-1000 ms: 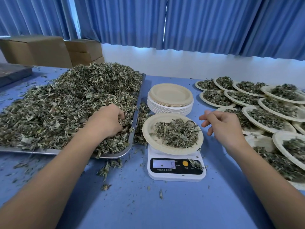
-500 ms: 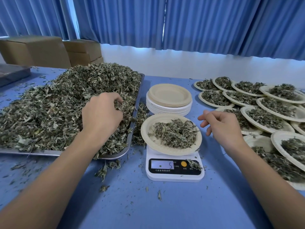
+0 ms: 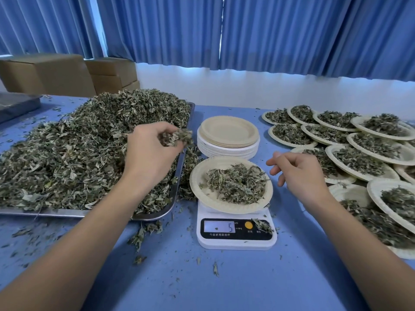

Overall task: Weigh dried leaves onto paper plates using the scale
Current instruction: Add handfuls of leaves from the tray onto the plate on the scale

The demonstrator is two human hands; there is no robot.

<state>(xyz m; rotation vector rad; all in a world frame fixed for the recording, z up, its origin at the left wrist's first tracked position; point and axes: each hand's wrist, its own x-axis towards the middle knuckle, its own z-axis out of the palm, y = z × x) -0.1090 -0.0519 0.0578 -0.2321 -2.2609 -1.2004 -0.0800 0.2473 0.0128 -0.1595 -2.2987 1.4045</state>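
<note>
Leaves (image 3: 179, 136) sit pinched in curled fingertips of left hand (image 3: 148, 153) above the tray (image 3: 67, 212) heap, just left of the plate (image 3: 197, 176) on the scale (image 3: 238, 243), which reads 5. Top-up step, likely; next, carry the pinch over the plate and sprinkle sparingly. Right hand (image 3: 301, 173) hovers beside plate, fingers loosely curled, empty.

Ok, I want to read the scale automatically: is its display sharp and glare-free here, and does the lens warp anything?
Head view: the scale display shows a legible 5, no glare; the wide-angle lens fans the curtains outward; daylight glows beneath them; the left hand and its leaves look slightly soft.
</note>
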